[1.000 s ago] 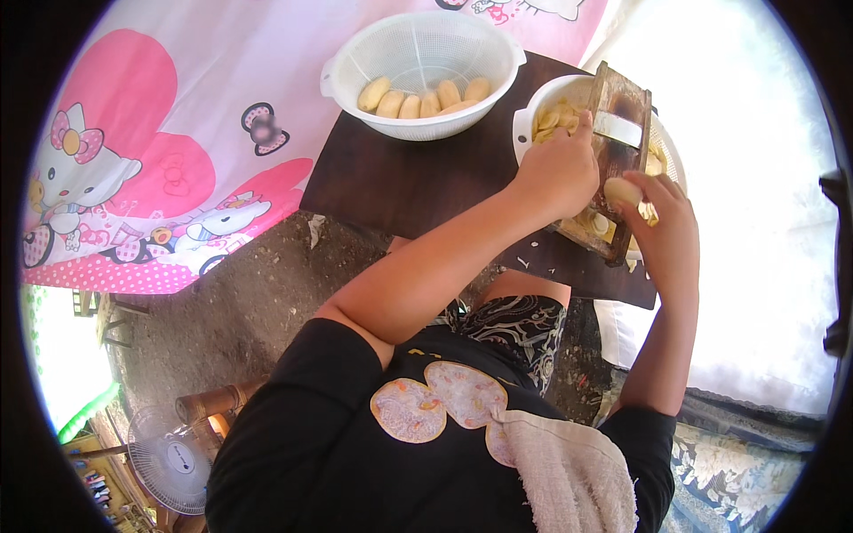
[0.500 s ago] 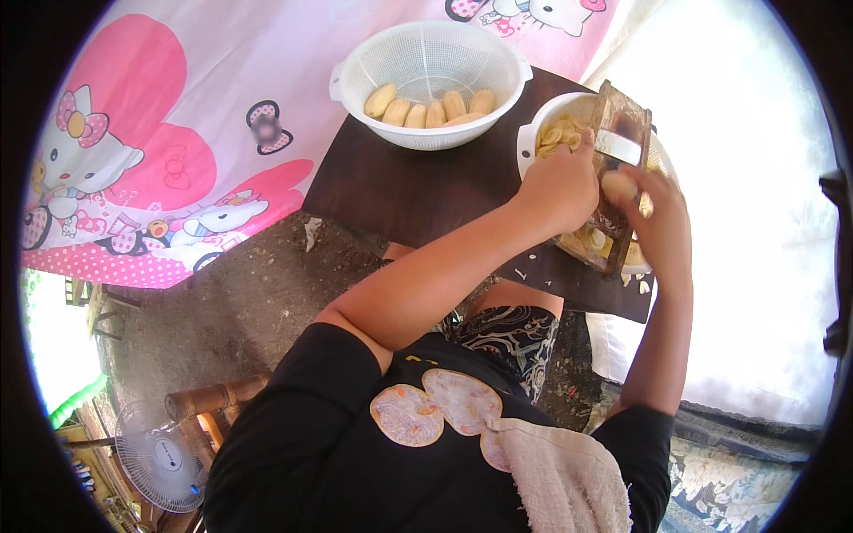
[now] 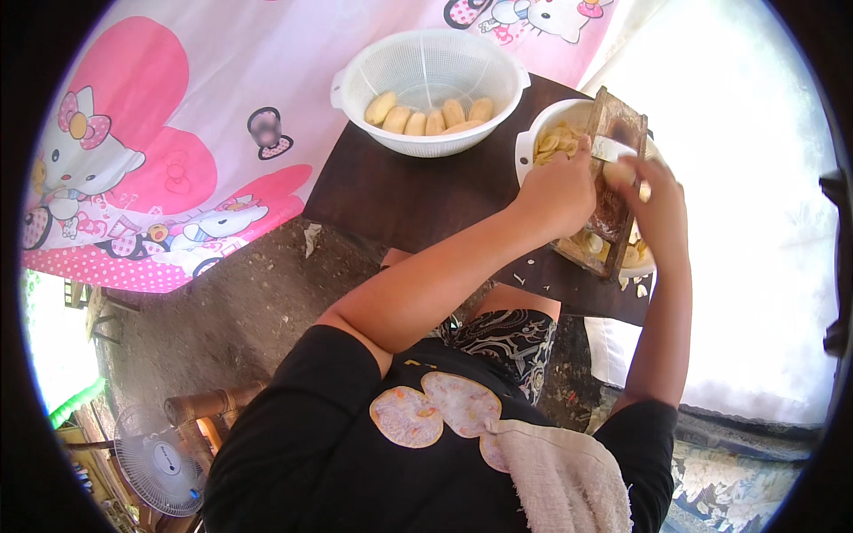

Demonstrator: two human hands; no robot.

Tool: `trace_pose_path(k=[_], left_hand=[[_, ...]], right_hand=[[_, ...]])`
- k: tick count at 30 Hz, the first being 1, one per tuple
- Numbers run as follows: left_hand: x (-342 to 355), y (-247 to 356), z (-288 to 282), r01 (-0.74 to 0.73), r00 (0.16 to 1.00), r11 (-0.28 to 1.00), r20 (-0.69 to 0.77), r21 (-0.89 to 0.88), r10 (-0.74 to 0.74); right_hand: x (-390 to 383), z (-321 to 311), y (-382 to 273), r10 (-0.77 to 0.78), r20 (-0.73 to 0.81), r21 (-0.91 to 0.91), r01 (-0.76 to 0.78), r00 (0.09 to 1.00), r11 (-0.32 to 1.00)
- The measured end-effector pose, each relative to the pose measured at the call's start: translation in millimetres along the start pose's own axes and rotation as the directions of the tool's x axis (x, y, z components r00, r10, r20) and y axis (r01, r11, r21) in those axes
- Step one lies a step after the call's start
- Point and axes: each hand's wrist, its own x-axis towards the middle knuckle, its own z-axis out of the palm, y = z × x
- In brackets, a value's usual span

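A wooden slicer board (image 3: 627,114) with a pale metal plate lies across a white basin (image 3: 524,153) at the right. My left hand (image 3: 562,189) is closed on the slicer's left edge, thumb pointing up along it. My right hand (image 3: 659,197) holds a peeled banana (image 3: 619,176) against the slicer's face, just below the plate; the fingers partly cover it. Thin yellow banana slices (image 3: 554,142) lie in the basin, and more show under the slicer's lower end.
A white mesh colander (image 3: 355,82) with several peeled bananas (image 3: 415,123) stands at the far side of the dark table (image 3: 373,191). Small pale scraps lie near the table's front edge. A pink and white printed sheet (image 3: 227,89) hangs at the left; a fan (image 3: 160,460) stands lower left.
My right hand has slid the banana a little up the slicer, away from me and closer to the pale plate. My left hand keeps its hold on the slicer's edge.
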Motion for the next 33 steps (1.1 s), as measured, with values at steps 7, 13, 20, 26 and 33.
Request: trace_pose_path(k=[7, 13, 20, 26, 33], left_hand=[[2.7, -3.7, 2.1, -0.008, 1.0, 1.0, 0.005, 0.018, 0.008], [0.2, 3.4, -4.2, 0.005, 1.0, 1.0, -0.005, -0.012, -0.005], [2.8, -4.8, 1.3, -0.004, 1.0, 1.0, -0.02, -0.006, 0.003], [2.0, 2.3, -5.2, -0.01, 1.0, 1.0, 0.0, -0.001, 0.01], [1.3, -0.6, -2.8, 0.006, 1.0, 1.0, 0.006, -0.022, -0.006]], right_hand=[[21.3, 20.6, 18.8, -0.044, -0.119, -0.122, 0.03, 0.992, 0.992], [52.9, 18.0, 26.4, 0.043, -0.092, -0.069, -0.05, 0.995, 0.996], [-25.1, 13.5, -7.7, -0.008, -0.068, -0.084, 0.003, 0.998, 0.996], [71.7, 22.5, 39.7, 0.063, -0.135, -0.208, -0.091, 0.989, 0.974], [-31.8, 12.7, 2.7, -0.065, -0.107, -0.084, 0.056, 0.992, 0.995]])
